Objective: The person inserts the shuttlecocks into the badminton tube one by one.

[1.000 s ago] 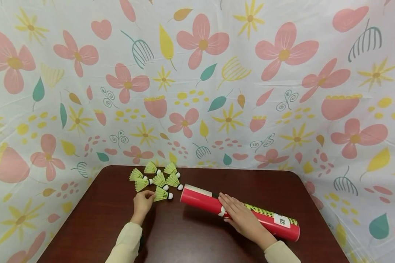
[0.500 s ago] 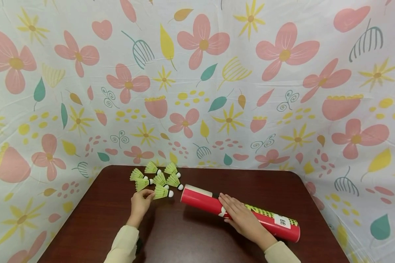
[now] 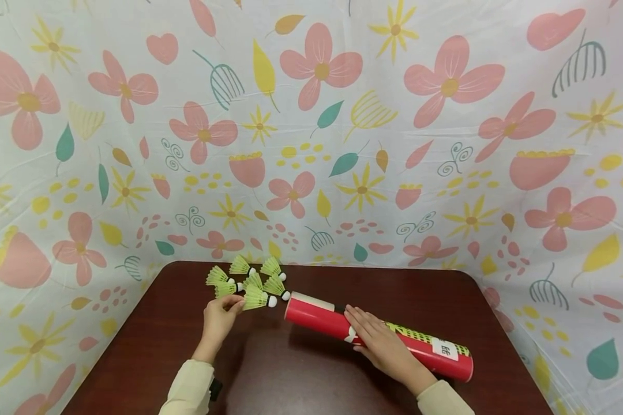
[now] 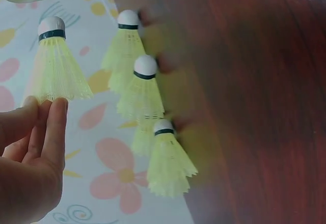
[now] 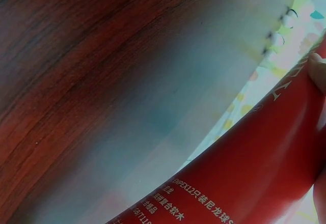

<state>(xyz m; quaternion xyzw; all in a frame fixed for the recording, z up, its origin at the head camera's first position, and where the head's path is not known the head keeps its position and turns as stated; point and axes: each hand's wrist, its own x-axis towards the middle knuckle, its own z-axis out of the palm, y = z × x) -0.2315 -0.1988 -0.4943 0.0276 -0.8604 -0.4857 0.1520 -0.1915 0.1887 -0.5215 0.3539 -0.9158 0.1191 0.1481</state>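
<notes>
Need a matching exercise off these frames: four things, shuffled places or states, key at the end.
Things
1. Person's left hand
2. Person's right hand
3. Red cylindrical tube
4. White flower-print cloth

Places/states
A. Behind the dark brown wood-grain table
B. Laid over the tube
C. Slanted, one end near the shuttlecocks
D. Pinching a yellow-green cone-shaped shuttlecock by its skirt

Pairs: 1-D, 2-B, 3-C, 4-A

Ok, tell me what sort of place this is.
Likely an indoor corner curtained off for tabletop work: a flower-patterned sheet hangs behind and beside a dark table, where yellow shuttlecocks lie.
</notes>
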